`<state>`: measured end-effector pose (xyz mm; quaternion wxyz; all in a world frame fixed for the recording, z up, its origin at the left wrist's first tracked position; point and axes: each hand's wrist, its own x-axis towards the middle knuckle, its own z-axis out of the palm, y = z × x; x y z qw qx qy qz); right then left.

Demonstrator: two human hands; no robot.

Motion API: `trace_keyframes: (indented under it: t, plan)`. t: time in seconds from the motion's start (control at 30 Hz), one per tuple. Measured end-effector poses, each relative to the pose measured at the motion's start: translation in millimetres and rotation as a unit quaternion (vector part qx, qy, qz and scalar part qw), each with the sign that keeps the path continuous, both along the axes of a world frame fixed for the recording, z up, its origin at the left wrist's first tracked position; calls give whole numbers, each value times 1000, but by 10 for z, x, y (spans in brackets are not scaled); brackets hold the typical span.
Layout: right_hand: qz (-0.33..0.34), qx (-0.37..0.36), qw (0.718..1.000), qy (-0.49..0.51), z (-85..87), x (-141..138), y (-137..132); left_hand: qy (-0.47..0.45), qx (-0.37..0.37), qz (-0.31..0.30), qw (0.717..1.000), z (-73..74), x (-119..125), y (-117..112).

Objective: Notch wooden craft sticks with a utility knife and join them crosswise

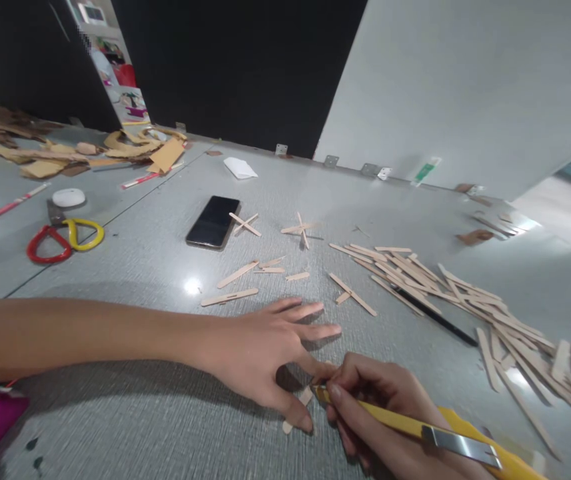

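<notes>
My left hand [265,353] lies palm down on the grey table, fingers spread. Its thumb and index finger pin a popsicle stick [306,396], which lies slantwise and is partly covered by the fingers. In my right hand [380,407] is a yellow utility knife [390,419], gripped like a pen with its metal tip at the stick, beside my left index finger. The blade's edge is too small to make out. Just beyond my left hand lie a crossed pair of sticks [349,292], a slotted stick [230,297] and several short cut pieces [297,276].
A spread pile of popsicle sticks [430,283] covers the right side, with a thin black stick [438,315] among them. Further back are a phone [214,222] and crossed sticks [302,230]. Scissors [49,244] and cardboard scraps [45,157] lie left. Upright panels [235,67] stand behind.
</notes>
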<state>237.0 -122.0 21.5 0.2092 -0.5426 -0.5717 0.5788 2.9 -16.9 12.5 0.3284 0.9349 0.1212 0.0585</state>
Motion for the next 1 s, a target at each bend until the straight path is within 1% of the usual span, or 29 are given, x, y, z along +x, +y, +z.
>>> trace_keyframes:
  t: [0.1,0.2,0.27,0.43,0.53,0.6,0.67,0.77,0.9,1.0]
  plan:
    - [21,16,999,-46,-14,26,-34,-9,2,-3,1000,-13,1,3]
    - [22,56,990,-127,-38,52,-83,-12,-3,-2,1000,-13,-1,2]
    - [20,78,986,-147,-32,42,-95,-10,-9,-1,1000,-8,-3,-1]
    - [41,70,992,-101,34,-37,-51,-3,-13,3,1000,4,-5,-7]
    - [33,59,994,-86,27,-34,-35,2,-17,-1,1000,21,-3,-8]
    - [41,59,994,-80,7,-14,-33,0,-24,0,1000,34,-3,-9]
    - [55,69,993,-81,-5,-2,-33,-3,-32,1,999,45,-5,-10]
    - [48,82,991,-95,13,-19,-32,0,-38,-2,999,47,-11,-7]
    - [38,85,991,-95,51,-42,-46,3,-27,-1,1000,29,-14,-4]
    - [45,94,989,-104,30,-6,-66,9,-19,1,1000,19,-11,-8]
